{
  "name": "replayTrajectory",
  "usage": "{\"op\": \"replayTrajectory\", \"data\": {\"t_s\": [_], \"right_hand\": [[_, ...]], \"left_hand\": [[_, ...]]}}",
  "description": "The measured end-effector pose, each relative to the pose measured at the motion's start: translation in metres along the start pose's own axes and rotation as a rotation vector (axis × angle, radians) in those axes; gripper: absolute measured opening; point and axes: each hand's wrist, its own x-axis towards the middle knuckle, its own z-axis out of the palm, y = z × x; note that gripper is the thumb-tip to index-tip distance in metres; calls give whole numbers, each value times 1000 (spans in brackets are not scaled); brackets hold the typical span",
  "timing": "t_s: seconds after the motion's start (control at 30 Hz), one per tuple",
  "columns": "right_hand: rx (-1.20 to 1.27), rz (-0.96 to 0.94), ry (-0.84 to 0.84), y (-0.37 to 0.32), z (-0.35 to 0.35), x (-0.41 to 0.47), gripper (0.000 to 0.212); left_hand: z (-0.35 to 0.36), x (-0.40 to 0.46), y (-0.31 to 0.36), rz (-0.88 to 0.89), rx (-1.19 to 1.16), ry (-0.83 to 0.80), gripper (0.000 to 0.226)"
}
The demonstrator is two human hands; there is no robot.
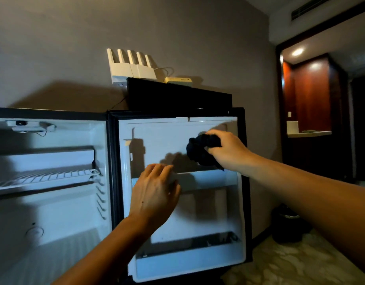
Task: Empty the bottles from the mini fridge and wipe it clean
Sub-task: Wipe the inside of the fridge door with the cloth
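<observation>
The mini fridge (54, 212) stands open at the left, its white inside bare of bottles, with one wire shelf (43, 177). Its door (161, 136) is swung wide, inner side facing me. My right hand (229, 151) is shut on a dark cloth (200, 149) and presses it against the upper right of the door's inner panel. My left hand (155, 190) rests on the middle door shelf (208, 179), fingers curled over its left end. The lower door shelf (187, 262) holds nothing.
A white router (132, 66) with several antennas and a small yellowish box (178, 80) sit on a black unit (177, 97) above the fridge. A dark bin (286, 225) stands on the patterned floor at the right. A doorway (313, 112) opens further right.
</observation>
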Motion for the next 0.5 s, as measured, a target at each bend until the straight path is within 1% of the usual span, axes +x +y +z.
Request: {"op": "replayTrajectory", "data": {"t_s": [0.03,0.07,0.1,0.13,0.2,0.23,0.3,0.33,0.4,0.43,0.5], "right_hand": [[115,52,-12,-2,-1,-5,27],[224,91,-13,-5,-2,-14,18],[334,138,-7,-7,-1,-22,10],[478,188,-16,-10,1,-32,7],[784,291,-105,-10,7,-47,15],[891,322,-175,-10,9,-56,23],[1006,372,-283,-6,14,-73,39],[1019,413,-310,-2,18,-83,42],[1007,513,-328,10,32,-103,44],[987,550,-354,16,40,-113,45],[935,631,-431,31,57,-134,44]], "left_hand": [[-4,-3,7,-21,-113,16,37],[-8,-5,17,-76,-255,33,41],[-14,-7,29,-154,-413,42,43],[-19,-9,40,-248,-569,28,47],[-23,-12,55,-396,-838,-64,57],[-23,-16,59,-426,-925,-112,58],[-22,-23,65,-430,-1066,-206,50],[-21,-29,68,-425,-1129,-248,43],[-17,-44,75,-426,-1196,-283,29],[-14,-53,79,-435,-1164,-273,24],[-6,-73,84,-443,-923,-237,15]]}}
